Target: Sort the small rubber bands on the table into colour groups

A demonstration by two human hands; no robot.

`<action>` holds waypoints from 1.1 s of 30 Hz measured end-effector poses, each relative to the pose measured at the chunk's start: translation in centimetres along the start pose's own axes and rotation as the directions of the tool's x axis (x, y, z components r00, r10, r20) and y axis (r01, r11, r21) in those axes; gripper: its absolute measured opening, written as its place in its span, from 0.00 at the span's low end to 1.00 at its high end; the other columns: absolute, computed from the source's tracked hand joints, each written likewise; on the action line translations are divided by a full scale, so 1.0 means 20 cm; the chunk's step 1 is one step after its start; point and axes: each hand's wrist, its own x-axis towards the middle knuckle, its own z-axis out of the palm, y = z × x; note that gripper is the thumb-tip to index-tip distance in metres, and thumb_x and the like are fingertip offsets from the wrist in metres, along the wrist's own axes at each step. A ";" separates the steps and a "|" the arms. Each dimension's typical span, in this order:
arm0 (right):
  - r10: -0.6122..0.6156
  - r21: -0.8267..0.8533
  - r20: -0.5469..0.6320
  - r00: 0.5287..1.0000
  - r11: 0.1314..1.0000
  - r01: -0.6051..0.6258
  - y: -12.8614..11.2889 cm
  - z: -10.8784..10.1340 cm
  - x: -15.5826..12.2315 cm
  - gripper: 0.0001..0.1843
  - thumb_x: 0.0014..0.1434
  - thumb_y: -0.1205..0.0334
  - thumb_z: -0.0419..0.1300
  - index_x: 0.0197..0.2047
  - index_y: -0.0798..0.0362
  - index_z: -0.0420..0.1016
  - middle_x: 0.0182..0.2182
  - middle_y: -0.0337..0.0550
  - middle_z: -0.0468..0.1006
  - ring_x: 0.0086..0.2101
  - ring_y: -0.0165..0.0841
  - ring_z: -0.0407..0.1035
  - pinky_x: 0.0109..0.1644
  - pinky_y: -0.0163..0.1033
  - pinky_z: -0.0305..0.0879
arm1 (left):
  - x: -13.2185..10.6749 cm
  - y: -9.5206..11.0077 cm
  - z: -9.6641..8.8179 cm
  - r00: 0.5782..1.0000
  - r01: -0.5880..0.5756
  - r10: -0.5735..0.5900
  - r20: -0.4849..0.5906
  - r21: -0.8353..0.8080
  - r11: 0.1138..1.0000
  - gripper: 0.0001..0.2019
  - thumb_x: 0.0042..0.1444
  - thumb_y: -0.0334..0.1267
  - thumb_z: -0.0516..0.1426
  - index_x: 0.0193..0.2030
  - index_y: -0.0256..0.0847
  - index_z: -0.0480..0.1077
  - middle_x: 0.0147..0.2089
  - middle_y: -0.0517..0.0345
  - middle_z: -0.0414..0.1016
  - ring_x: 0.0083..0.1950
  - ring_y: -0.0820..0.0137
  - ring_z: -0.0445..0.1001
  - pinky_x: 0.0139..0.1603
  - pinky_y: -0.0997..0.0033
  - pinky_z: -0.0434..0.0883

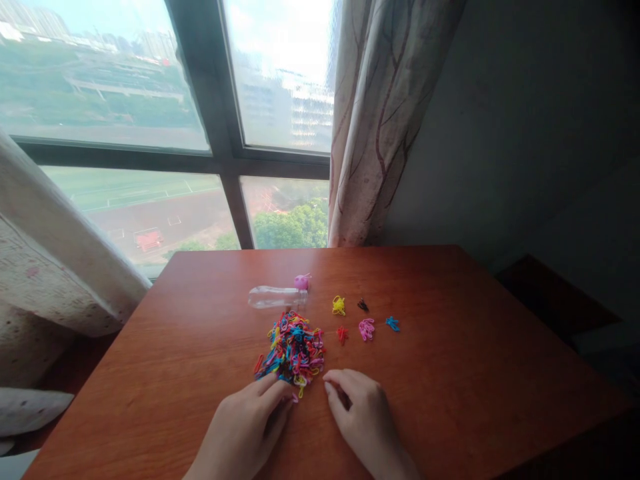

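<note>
A heap of small looped plastic pins (296,347) in mixed colours lies on the wooden table (450,373). My left hand (250,420) rests at the heap's near left edge, its fingers curled and pressed together. At its fingertips a pink looped pin (295,398) shows in part. Just right of the heap is my right hand (360,410), thumb and index finger brought together in a pinch; anything between them is too small to make out. Farther right lie sorted clusters: yellow pins (339,305), black pins (363,305), red pins (343,335), pink pins (367,329) and blue pins (393,323).
Behind the heap a clear plastic bottle (276,297) lies on its side, its neck to the right. A pink cap (302,281) sits by the neck. The table's far edge meets a window (285,160) with curtains (370,120) at both sides.
</note>
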 end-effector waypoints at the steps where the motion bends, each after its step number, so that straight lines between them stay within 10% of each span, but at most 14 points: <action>1: -0.011 -0.021 0.003 1.000 1.000 0.011 0.00 0.00 0.00 0.10 0.61 0.70 0.55 0.36 0.49 0.76 0.28 0.37 0.78 0.29 0.31 0.72 0.34 0.33 0.61 | 0.01 0.01 0.01 1.000 0.002 -0.002 -0.010 0.008 1.000 0.12 0.67 0.37 0.48 0.39 0.47 0.72 0.38 0.59 0.78 0.36 0.68 0.79 0.34 0.76 0.70; 26: -0.008 -0.093 0.048 0.999 0.996 0.012 -0.03 -0.01 0.00 0.10 0.61 0.71 0.55 0.35 0.49 0.75 0.29 0.37 0.78 0.30 0.32 0.71 0.35 0.34 0.57 | -0.01 0.02 0.00 0.997 -0.001 -0.001 -0.079 -0.015 1.000 0.11 0.66 0.35 0.49 0.41 0.48 0.73 0.40 0.60 0.79 0.37 0.69 0.79 0.36 0.76 0.72; 33: -0.013 -0.086 0.057 0.998 0.996 0.018 -0.02 -0.01 0.01 0.10 0.62 0.70 0.54 0.36 0.49 0.75 0.30 0.38 0.79 0.31 0.32 0.72 0.36 0.33 0.58 | 0.24 0.18 -0.15 0.997 -0.070 0.072 -0.035 0.055 0.996 0.09 0.64 0.35 0.50 0.37 0.45 0.72 0.37 0.58 0.77 0.33 0.70 0.77 0.31 0.76 0.67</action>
